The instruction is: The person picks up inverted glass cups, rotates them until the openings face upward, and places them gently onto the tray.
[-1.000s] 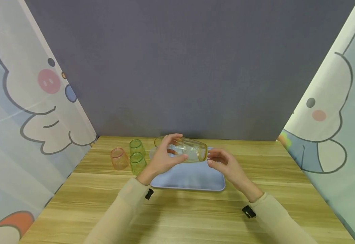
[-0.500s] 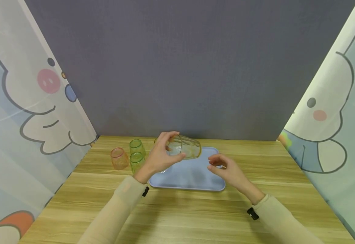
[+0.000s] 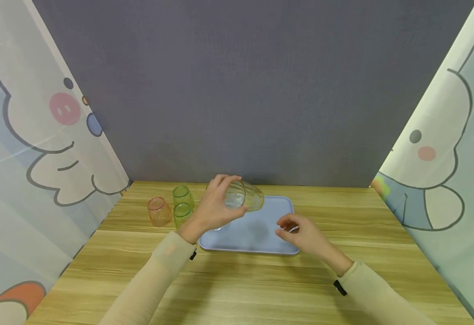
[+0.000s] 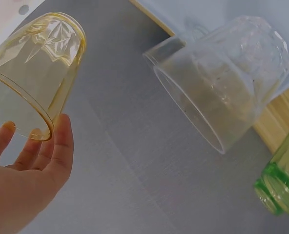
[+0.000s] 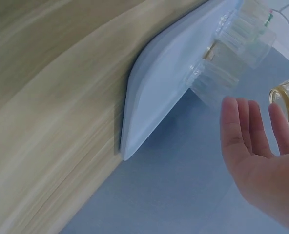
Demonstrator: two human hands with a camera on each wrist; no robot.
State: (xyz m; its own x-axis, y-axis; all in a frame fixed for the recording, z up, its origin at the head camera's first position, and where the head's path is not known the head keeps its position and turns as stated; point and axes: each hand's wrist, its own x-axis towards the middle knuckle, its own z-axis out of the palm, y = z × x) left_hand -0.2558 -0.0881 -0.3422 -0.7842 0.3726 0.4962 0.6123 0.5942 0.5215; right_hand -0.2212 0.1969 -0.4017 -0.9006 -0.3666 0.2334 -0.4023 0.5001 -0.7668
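Observation:
My left hand (image 3: 212, 207) grips a pale amber glass (image 3: 255, 198) near its rim, fingers and thumb around it. The glass is tipped nearly on its side above the blue tray (image 3: 257, 241), its base pointing right. In the left wrist view, the facets on its base (image 4: 56, 36) show. Clear glasses (image 4: 227, 83) stand on the tray behind that hand, mostly hidden by it in the head view. My right hand (image 3: 303, 234) hovers over the tray's right part, fingers loosely bent and holding nothing; the right wrist view shows its bare fingers (image 5: 232, 129) apart from the amber glass.
Left of the tray, two green glasses (image 3: 181, 196) and a pinkish-orange glass (image 3: 159, 214) stand on the wooden table (image 3: 253, 289). A grey panel (image 3: 253, 90) rises along the back edge. Printed curtains (image 3: 428, 189) hang on both sides.
The amber glass has moved left, away from my right hand, and turned so its base points farther back. My right hand has drawn slightly down from where its fingertips were beside the base.

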